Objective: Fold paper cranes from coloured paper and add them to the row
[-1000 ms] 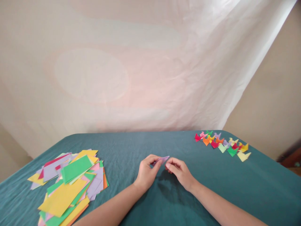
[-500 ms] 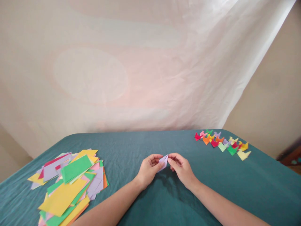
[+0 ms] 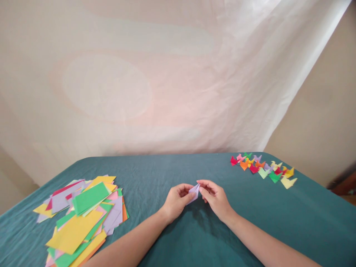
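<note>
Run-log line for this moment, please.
left hand: pinches folded lilac paper | right hand: at its upper tip | paper sheets: piled left | folded paper birds: grouped far right | teal cloth: beneath both

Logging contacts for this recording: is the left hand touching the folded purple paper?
Touching. The head view shows the left hand holding the folded purple paper, with its thumb lying over the paper's face and covering part of it.

No text, label, brand, number or sign can be read anywhere.
</note>
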